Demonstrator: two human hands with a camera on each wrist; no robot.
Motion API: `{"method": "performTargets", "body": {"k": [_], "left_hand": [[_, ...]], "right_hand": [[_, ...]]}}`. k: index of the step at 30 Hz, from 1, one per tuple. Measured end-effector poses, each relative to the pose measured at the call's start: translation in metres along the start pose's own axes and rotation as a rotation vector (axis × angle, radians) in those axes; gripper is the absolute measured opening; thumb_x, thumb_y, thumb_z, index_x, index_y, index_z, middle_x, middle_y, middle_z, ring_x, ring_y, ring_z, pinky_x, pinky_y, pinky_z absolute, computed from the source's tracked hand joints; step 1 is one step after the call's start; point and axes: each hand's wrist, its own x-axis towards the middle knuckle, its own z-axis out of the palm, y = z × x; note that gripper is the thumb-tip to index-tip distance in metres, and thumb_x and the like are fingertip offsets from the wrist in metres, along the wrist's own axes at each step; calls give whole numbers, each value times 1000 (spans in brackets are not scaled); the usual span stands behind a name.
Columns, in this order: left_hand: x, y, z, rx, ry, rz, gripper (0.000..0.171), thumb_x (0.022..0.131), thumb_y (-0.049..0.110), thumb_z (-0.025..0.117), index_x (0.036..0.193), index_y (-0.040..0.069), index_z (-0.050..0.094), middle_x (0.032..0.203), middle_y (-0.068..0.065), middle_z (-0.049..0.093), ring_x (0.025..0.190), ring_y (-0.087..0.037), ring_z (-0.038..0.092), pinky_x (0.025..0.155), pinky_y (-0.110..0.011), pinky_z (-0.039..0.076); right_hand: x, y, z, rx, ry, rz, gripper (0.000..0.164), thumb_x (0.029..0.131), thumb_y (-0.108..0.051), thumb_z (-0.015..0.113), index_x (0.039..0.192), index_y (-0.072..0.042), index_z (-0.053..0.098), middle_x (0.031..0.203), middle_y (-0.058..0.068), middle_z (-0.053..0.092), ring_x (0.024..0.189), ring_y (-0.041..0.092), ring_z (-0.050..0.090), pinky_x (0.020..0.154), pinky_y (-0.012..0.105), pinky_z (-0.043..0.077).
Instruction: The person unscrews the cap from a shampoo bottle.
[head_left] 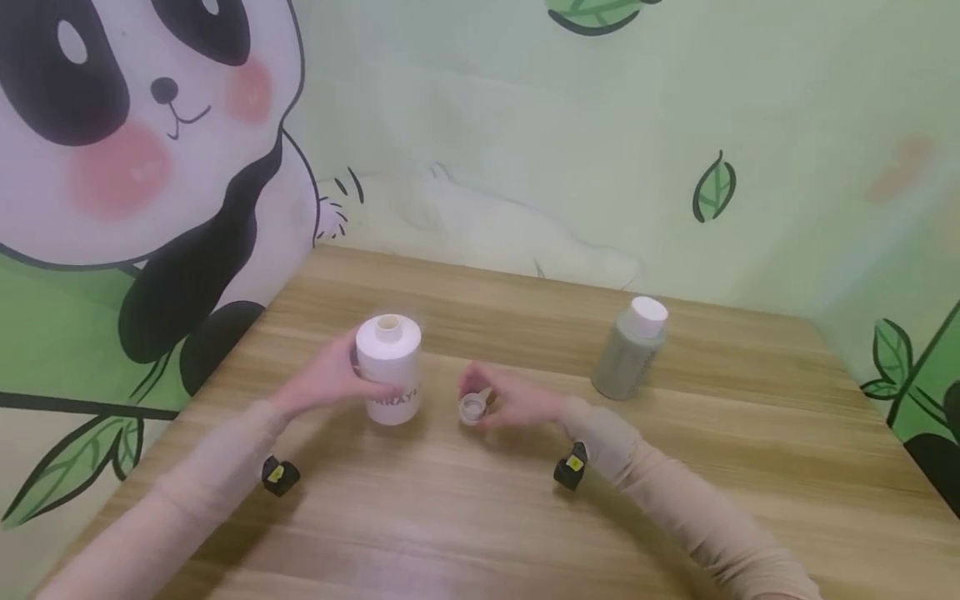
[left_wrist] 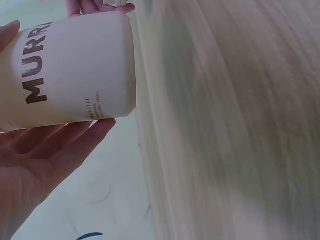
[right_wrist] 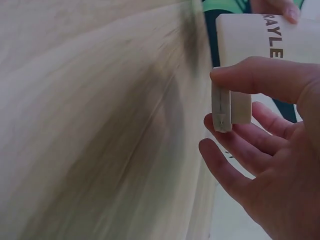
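In the head view my left hand [head_left: 326, 379] grips a white bottle [head_left: 390, 367] round its body, thumb and fingers on opposite sides. The bottle is upright with its neck bare, and brown letters run across its side. Its base is close to the tabletop; whether it touches I cannot tell. To the right, my right hand [head_left: 517, 400] pinches a small white cap [head_left: 472, 408]. The right wrist view shows that cap [right_wrist: 221, 102] edge-on between thumb and fingers, apart from the table. The bottle [left_wrist: 75, 65] fills the upper left of the left wrist view.
A grey-green bottle [head_left: 626, 354] with a white lid stands on the wooden table [head_left: 465, 517], right of my right hand. Behind the table is a painted wall [head_left: 495, 125] with a panda and leaves. Black camera mounts sit at both wrists.
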Motion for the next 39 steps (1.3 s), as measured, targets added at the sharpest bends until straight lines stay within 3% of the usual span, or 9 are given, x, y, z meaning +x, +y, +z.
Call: {"method": "performTargets", "body": {"k": [7,13,28,34,39], "left_hand": [[-10,-10,-2,19,4,-30,83,68,26,87,137,10,45,127,-15,62,116,-33,60,100,-54,46],[-12,-16,0,-4,0,-45,82,67,24,87,136,11,46,128,-13,62,118,-32,59,102,-53,44],[-17,-31,4,-6,7,-33,85,67,25,88,138,12,43,132,-14,58,121,-34,56,104,-57,41],[-15,-31,6,-21,-32,-29,88,70,23,86,142,12,36,136,-15,54,125,-36,52,106,-59,38],[-15,-21,-1,-35,-53,-9,99,70,19,86,147,11,24,139,-19,48,130,-39,46,110,-61,31]], "right_hand": [[2,4,6,-18,-82,34,53,76,1,71,122,-4,45,118,9,59,118,24,54,105,40,41],[-1,7,8,-33,-130,9,52,74,4,69,120,-5,46,118,10,59,120,26,54,108,40,39],[-2,11,7,-34,-136,-8,51,76,7,70,120,-6,47,118,8,59,121,23,53,111,39,36],[-4,14,10,-9,-135,-18,53,75,8,69,121,-5,46,120,9,58,124,24,52,112,40,35],[-5,17,11,-5,-147,-24,63,74,7,69,129,-3,42,128,11,55,129,26,48,115,41,32]]}}
